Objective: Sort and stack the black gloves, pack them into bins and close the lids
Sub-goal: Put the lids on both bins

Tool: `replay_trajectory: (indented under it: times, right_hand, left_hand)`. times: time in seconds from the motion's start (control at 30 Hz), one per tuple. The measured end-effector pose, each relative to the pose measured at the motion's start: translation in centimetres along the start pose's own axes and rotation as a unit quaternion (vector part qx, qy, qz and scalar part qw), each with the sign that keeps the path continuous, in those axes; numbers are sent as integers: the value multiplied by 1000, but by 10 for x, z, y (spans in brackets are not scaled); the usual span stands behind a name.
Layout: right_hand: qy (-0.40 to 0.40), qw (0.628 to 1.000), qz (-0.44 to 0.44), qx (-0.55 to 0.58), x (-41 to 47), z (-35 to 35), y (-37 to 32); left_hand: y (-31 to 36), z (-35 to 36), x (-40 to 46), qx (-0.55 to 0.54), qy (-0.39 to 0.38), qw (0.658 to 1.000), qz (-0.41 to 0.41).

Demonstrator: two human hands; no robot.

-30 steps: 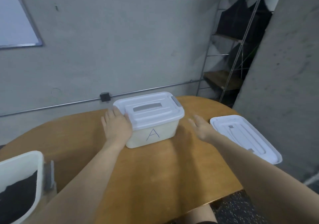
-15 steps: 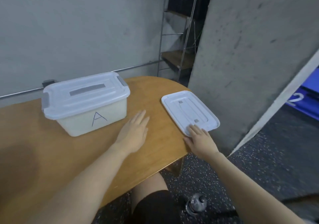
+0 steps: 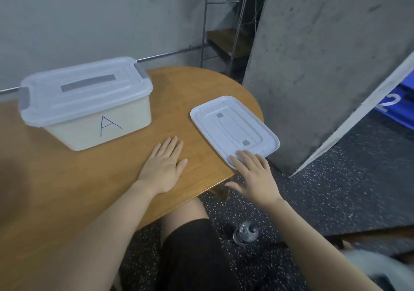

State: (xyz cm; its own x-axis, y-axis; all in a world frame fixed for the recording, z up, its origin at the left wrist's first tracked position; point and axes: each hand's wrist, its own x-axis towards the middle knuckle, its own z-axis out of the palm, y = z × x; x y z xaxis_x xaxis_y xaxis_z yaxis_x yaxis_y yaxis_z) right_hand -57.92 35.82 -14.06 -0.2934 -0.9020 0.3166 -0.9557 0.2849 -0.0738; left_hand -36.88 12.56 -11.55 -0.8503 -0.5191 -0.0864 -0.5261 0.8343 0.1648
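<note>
Lid (image 3: 233, 129) lying loose on bench (image 3: 67, 190): right hand (image 3: 257, 176), grip flat, is touching it; left hand (image 3: 163, 167) is resting flat; gripping and lifting come next.

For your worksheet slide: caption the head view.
Right hand touches loose lid; left hand lies flat on table beside closed bin A.

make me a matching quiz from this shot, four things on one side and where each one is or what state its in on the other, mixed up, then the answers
Things:
1. bin marked A
2. loose lid
3. left hand
4. right hand

Places or states:
a. fingertips on the lid's near edge
b. flat on the table's right end, upside down
c. closed, lid on
d. palm down on bare tabletop

Pairs: 1-c, 2-b, 3-d, 4-a
</note>
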Motion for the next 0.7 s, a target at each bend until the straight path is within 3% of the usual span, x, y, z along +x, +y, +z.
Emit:
replay_trajectory:
  times: [0.1,0.3,0.4,0.53,0.7]
  right_hand:
    - [84,996,-29,5,-10,7,2]
    - [149,988,-23,28,-8,-18,2]
    - [167,975,46,141,2,-53,-4]
    - [181,919,155,316,28,-122,-21]
    - [189,858,146,455,48,-182,-32]
  left_hand:
    - [-1,1,1,-6,-4,1000,0]
    - [1,-7,3,-2,-53,999,-6]
    - [6,-31,4,-113,-66,991,-33]
    - [8,-67,10,-216,23,975,-40]
    - [-4,-106,14,-286,120,950,-41]
